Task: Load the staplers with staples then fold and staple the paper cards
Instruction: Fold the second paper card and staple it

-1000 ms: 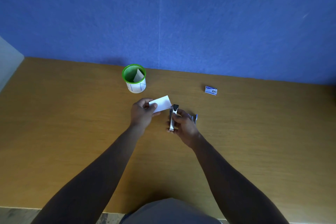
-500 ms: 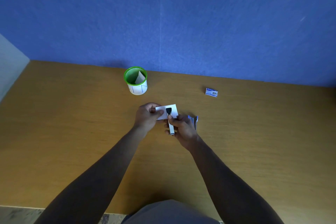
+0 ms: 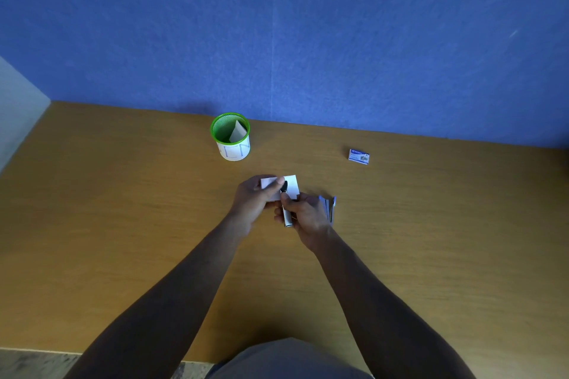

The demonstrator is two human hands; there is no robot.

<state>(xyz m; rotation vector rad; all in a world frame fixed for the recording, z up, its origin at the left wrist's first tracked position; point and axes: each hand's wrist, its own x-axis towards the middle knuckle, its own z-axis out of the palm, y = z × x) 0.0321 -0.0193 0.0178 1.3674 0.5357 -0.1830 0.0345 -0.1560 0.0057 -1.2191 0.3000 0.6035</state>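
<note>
So the white paper card [image 3: 292, 186] is up off the tabletop [image 3: 123, 224] around the middle, and we've got it pinched in our left hand [image 3: 254, 200], thumb on top near the card's left half. Our right hand [image 3: 304, 215] is wrapped around a small stapler [image 3: 286, 209], silver body with a black nose, and that black tip sits right over the card's near edge, touching it as far as we can tell. Can't really see if the card is folded from this angle.

Just to the right of our right hand there's a second stapler [image 3: 329, 206], bluish, lying on the tabletop and partly hidden behind the fingers.

Further out, a small staple box [image 3: 358, 156] sits far right, well apart from everything. Far left of center is a green-rimmed cup [image 3: 230, 137] with a white wrap on the lower part and a piece of card standing inside it. Blue wall [image 3: 277, 40] runs behind the whole thing.
</note>
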